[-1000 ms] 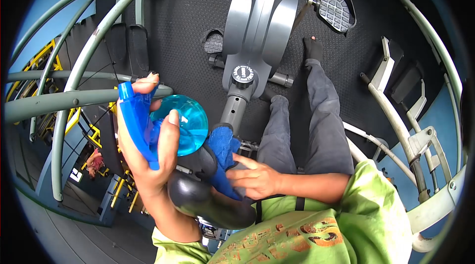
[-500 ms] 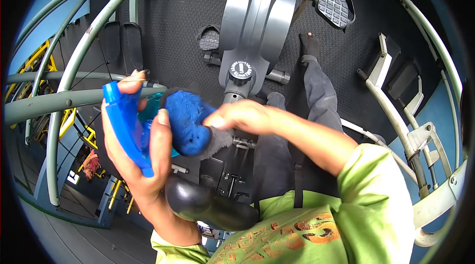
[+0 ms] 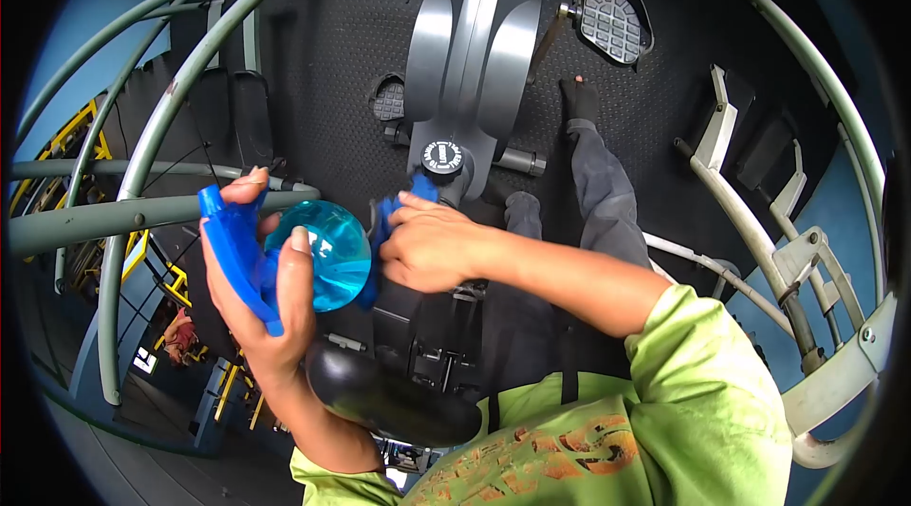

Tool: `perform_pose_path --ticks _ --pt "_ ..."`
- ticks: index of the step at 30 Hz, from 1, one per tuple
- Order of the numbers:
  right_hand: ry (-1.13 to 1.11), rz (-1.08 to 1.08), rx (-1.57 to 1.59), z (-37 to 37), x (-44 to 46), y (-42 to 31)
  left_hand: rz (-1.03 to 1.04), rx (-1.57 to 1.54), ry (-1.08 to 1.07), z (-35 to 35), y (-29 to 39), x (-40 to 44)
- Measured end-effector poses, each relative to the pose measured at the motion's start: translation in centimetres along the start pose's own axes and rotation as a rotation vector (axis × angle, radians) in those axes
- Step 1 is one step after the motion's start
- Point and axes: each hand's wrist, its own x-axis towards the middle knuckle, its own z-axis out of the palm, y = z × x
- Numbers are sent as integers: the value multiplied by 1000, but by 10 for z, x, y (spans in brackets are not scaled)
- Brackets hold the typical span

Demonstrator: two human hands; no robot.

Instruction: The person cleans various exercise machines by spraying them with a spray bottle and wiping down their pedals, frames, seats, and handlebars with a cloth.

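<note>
My left hand (image 3: 289, 293) is wrapped around a spray bottle (image 3: 340, 255) with a blue trigger head and clear blue-green liquid. The bottle is tilted, its round base turned toward my right hand. In my right hand (image 3: 432, 245) is a blue fuzzy cloth (image 3: 418, 187), its fingers closed over it and partly hiding it. The cloth is close to the post below the round black adjustment knob (image 3: 442, 157) of a grey exercise bike (image 3: 474, 60); whether it touches the post I cannot tell. Below my hands is the bike's black saddle (image 3: 380, 392).
A pedal (image 3: 610, 25) sticks out at the upper right, and another pedal (image 3: 388, 98) shows left of the frame. Green-grey tubes (image 3: 180, 93) run along the left. White-framed equipment (image 3: 759, 165) stands at right. A distant person (image 3: 178, 337) is visible at lower left.
My right hand and the cloth have moved away from the bottle's base, up toward the post, leaving the bottle's base uncovered. The left hand keeps its hold on the bottle.
</note>
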Motion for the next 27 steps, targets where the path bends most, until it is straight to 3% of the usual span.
perform_pose_path --ticks 1,2,4,5,8,9,12,14,16,18,20,23,26,27 --pt "127 -59 -217 11 -13 8 -16 5 -26 -1 1 1" --pt "128 -58 -221 20 -21 17 -34 9 -55 -2 2 0" --pt "503 -15 -232 33 -32 27 -37 -34 -44 -2 0 0" --pt "472 43 -251 36 -37 21 -30 -14 -70 -4 0 0" --pt "550 -108 -32 59 -57 5 -23 -9 -64 -3 -1 1" --pt "568 -65 6 69 -65 12 -26 3 -91 -5 0 1" --pt "819 -154 -228 81 -58 82 -45 -1 -114 -5 1 0" --pt "979 -13 -150 85 -44 104 -50 -15 -104 -5 1 1" --pt "975 16 -163 92 -40 108 -59 -38 -102 -4 1 -1" --pt "1058 204 -37 106 -37 101 -52 -17 -81 -3 4 -1" --pt "909 475 44 138 -45 106 -50 -7 -143 -5 5 2" --pt "1067 661 624 145 -61 104 -68 -27 -140 -4 0 3" --pt "1147 537 674 81 -72 88 -79 -19 -160 -6 0 -2" --pt "1106 355 315 61 -65 84 -102 -14 -155 -6 4 -2"
